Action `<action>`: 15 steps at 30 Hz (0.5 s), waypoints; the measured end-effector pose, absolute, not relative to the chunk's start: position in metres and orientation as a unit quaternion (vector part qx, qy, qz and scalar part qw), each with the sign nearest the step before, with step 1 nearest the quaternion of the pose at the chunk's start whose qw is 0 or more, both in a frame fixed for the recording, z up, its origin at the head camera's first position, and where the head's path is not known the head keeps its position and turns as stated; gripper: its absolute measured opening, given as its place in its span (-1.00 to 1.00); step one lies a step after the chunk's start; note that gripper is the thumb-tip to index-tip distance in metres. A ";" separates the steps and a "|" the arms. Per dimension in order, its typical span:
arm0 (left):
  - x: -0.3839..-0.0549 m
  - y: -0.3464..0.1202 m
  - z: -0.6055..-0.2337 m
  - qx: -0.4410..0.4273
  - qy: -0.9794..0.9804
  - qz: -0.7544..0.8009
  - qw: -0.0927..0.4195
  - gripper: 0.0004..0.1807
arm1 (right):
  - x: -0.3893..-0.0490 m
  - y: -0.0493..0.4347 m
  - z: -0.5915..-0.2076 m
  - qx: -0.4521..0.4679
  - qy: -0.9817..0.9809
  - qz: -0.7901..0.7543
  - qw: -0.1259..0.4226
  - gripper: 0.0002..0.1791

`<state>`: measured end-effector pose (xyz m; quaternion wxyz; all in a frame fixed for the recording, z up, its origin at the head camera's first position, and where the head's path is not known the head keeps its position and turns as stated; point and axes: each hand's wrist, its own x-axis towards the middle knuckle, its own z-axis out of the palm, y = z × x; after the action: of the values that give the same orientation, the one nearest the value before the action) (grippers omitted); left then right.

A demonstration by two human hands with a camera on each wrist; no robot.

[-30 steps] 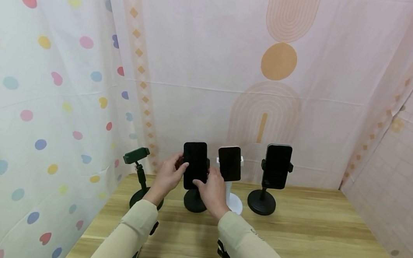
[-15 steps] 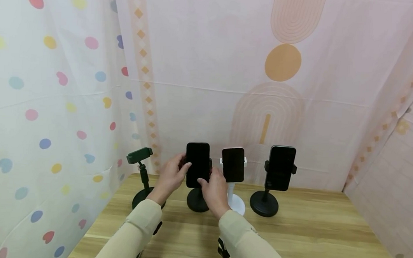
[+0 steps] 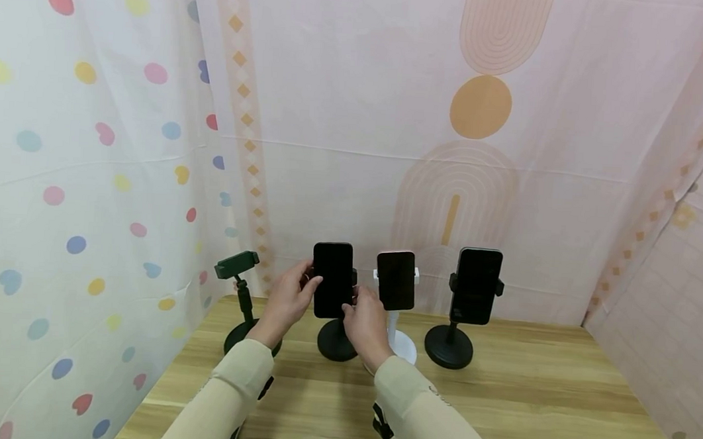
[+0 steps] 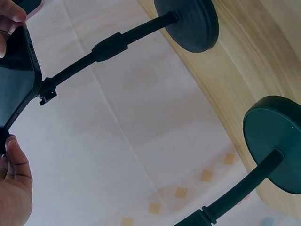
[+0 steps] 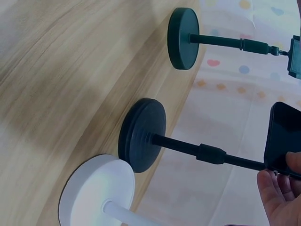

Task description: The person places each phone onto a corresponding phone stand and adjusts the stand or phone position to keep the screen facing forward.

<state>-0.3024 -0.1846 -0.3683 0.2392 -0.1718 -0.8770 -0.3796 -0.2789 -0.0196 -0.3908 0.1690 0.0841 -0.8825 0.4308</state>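
Observation:
A black smartphone [image 3: 333, 279] stands upright in the clamp of a black phone stand [image 3: 336, 341], its dark screen toward me. At its left edge my left hand [image 3: 287, 302] holds it, thumb on the screen side and fingers reaching behind. My right hand [image 3: 367, 323] pinches the lower right edge, next to the clamp arm. The left wrist view shows the left fingertips [image 4: 16, 155] on one phone corner. In the right wrist view, the right thumb [image 5: 294, 162] lies over the screen edge. The clamp is mostly hidden behind the phone.
To the left stands a dark green phone stand [image 3: 243, 300] with a bare holder. On the right are a white stand [image 3: 403, 348] with a phone [image 3: 396, 281] and another black stand [image 3: 449, 347] with a phone [image 3: 476, 286]. Patterned curtains [image 3: 345, 113] back the wooden table [image 3: 521, 394].
The phone has shifted slightly left over the last half second. My right thumb has slid from the screen toward the phone's right edge. The left hand stays at the left edge.

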 end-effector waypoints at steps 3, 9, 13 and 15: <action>-0.303 -0.185 -0.369 -0.172 -0.879 -0.376 0.239 -0.64 | -0.277 -0.018 -0.390 0.091 -0.884 0.427 0.166 -0.79; -0.304 -0.186 -0.369 -0.170 -0.883 -0.370 0.232 -0.56 | -0.274 -0.017 -0.389 0.098 -0.885 0.433 0.136 -0.69; -0.304 -0.186 -0.370 -0.172 -0.883 -0.371 0.231 -0.54 | -0.272 -0.016 -0.389 0.100 -0.887 0.435 0.123 -0.61; -0.303 -0.186 -0.370 -0.173 -0.881 -0.373 0.233 -0.54 | -0.271 -0.015 -0.389 0.105 -0.887 0.433 0.122 -0.59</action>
<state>-0.3034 -0.1863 -0.3695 0.2329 -0.1730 -0.8813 -0.3729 -0.2707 -0.0148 -0.3895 0.1218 0.1054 -0.8870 0.4327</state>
